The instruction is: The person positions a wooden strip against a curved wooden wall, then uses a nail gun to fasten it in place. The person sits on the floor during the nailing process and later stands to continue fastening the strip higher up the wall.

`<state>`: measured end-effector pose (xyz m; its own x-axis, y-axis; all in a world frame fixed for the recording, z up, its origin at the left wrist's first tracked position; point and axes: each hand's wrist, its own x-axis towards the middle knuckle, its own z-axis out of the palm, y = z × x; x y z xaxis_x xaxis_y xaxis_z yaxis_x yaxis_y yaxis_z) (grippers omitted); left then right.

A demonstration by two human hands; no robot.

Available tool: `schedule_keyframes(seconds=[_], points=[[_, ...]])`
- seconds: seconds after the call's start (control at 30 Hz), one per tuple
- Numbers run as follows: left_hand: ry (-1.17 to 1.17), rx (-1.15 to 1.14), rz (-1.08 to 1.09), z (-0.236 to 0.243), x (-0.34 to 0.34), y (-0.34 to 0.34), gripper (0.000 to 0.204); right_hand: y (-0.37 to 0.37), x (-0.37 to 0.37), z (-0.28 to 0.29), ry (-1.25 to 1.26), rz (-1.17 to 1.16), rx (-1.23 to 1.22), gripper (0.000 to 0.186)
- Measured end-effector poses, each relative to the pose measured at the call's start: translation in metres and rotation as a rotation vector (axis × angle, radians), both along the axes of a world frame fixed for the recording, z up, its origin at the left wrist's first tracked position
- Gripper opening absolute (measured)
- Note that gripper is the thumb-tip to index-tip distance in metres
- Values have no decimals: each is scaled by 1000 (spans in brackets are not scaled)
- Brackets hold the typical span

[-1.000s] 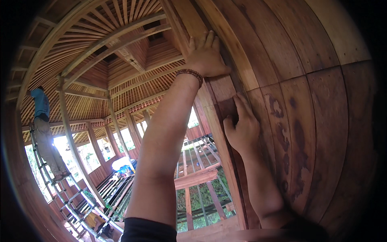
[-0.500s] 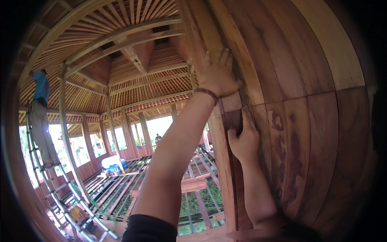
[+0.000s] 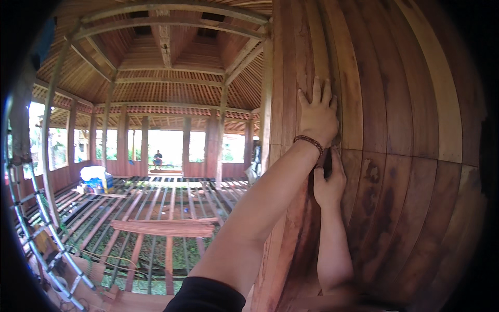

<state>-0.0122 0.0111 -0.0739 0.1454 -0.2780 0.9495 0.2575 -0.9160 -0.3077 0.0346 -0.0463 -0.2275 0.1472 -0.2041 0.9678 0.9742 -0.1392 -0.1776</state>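
Observation:
A wall of upright wooden planks (image 3: 400,119) fills the right side of the head view. My left hand (image 3: 319,117), with a dark beaded bracelet at the wrist, lies flat on the planks with its fingers spread upward. Just below it, my right hand (image 3: 330,184) rests against the same wall, its thumb apart from its raised fingers. A dark gap shows between that thumb and the fingers. Both palms face the wood, and neither hand is wrapped round anything. My left forearm crosses in front of the wall's left edge.
Left of the wall, open floor joists (image 3: 150,203) run over grassy ground, with a stack of boards (image 3: 163,227) across them. A metal ladder (image 3: 49,229) leans at far left. A blue and white bundle (image 3: 96,179) sits farther back. A person (image 3: 157,159) is by the far openings.
The view has swung to the right and levelled, so the ladder and bundle sit farther left. My left hand appears lower, closer to my right hand; both still touch the planks.

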Motion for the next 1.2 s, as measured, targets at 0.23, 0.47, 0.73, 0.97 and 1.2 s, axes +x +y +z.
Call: schedule_keyframes(seconds=[0.23, 0.47, 0.73, 0.97, 1.2], points=[[24, -38, 0, 2, 2, -5, 55, -35, -11, 26, 52, -82, -58, 54], [36, -41, 107, 7, 5, -7, 63, -56, -27, 157, -39, -345, -216, 54], [159, -26, 132, 5, 1, -11, 60, -59, -13, 208, 141, -267, -459, 61], [94, -57, 47, 3, -10, -9, 58, -57, -6, 199, 79, -224, -438, 63], [166, -107, -43, -1, -9, -8, 61, -68, 12, 205, 16, -219, -475, 63]])
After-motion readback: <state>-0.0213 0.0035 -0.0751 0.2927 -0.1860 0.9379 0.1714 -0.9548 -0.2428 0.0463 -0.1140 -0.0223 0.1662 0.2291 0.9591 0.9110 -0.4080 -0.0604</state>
